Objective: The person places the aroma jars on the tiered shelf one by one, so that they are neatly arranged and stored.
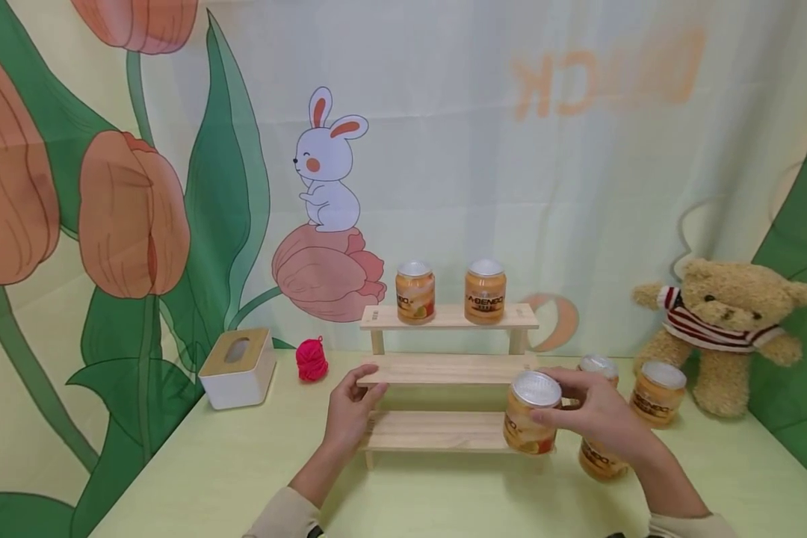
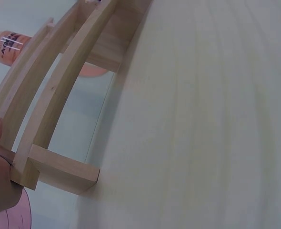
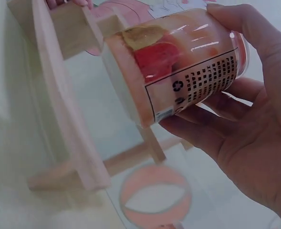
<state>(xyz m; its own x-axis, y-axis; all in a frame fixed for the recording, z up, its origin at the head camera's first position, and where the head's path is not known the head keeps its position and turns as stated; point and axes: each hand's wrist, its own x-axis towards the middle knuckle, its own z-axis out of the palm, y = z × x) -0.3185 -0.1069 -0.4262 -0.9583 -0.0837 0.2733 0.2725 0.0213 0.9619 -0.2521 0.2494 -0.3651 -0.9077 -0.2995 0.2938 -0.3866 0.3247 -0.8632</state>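
Note:
My right hand (image 1: 601,415) grips an orange can (image 1: 530,433) with a silver lid, thumb on one side and fingers on the other. The can is held upright in front of the right end of a three-tier wooden rack (image 1: 437,432); the right wrist view shows its printed label (image 3: 197,78) and the fingers around it. At the rack's left end, my left hand (image 1: 350,411) holds the middle shelf between thumb and fingers. Two similar cans, a left one (image 1: 415,295) and a right one (image 1: 486,295), stand apart on the top tier.
Right of the rack, more orange cans stand on the table: a rear one (image 1: 598,365), one by the bear (image 1: 657,396) and a front one (image 1: 603,461), partly behind my right hand. A teddy bear (image 1: 722,329), red yarn ball (image 1: 311,360) and tissue box (image 1: 237,373) sit farther out.

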